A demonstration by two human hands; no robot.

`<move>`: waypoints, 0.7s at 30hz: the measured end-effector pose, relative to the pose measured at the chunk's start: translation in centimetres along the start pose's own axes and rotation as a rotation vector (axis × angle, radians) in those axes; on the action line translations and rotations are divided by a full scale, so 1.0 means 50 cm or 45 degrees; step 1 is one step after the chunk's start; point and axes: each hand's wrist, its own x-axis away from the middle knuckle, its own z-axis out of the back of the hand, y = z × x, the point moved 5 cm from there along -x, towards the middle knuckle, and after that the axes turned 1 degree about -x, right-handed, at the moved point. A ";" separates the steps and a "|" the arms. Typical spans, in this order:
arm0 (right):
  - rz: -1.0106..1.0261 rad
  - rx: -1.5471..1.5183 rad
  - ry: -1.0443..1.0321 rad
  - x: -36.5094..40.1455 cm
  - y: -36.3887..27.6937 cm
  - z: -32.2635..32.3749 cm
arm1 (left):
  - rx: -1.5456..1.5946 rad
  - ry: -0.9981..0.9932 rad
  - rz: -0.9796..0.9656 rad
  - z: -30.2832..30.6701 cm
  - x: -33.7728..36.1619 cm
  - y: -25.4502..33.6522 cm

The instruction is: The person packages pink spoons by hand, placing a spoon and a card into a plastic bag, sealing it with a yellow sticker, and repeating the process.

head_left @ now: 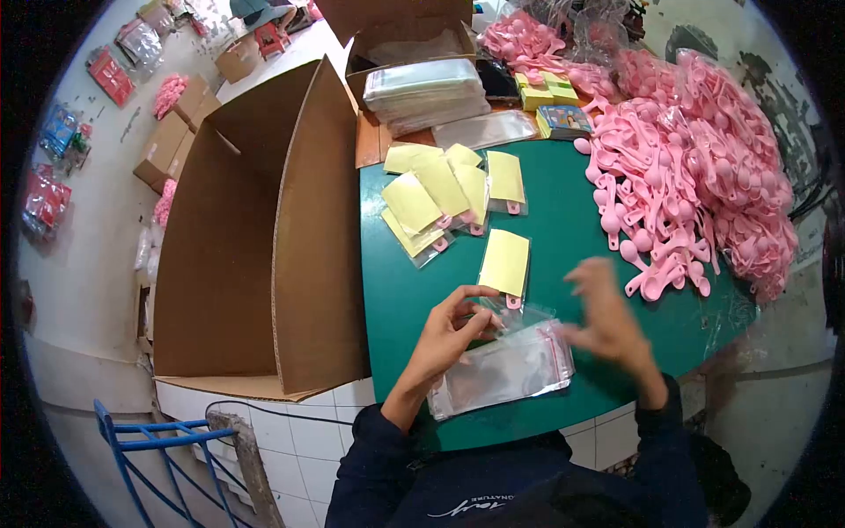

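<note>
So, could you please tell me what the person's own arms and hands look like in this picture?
The left hand and right hand are both bare, without gloves; the right is blurred, so its finer details are unclear. Long, dark navy sleeves cover much of the arms, ending short of the wrists. The matching dark top carries white script with smaller lettering beside it.

A large cardboard box (321, 246) stands open at the left, with a blue metal frame (176, 440) near it over the white tiled floor (299, 475). Farther back, brown cartons (165, 145) sit by the wall, where red packets (112, 82) hang, and a red stool (271, 41) stands beyond.
</note>
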 end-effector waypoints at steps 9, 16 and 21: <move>0.216 -0.338 0.226 -0.055 -0.027 -0.070 | -0.044 -0.232 0.032 0.012 0.024 0.032; -0.048 -0.677 -0.044 -0.054 0.023 -0.085 | -0.660 0.035 -0.132 -0.007 0.003 0.010; -0.483 -1.389 -0.216 -0.053 0.054 -0.138 | -0.606 0.147 -0.186 0.015 -0.005 -0.025</move>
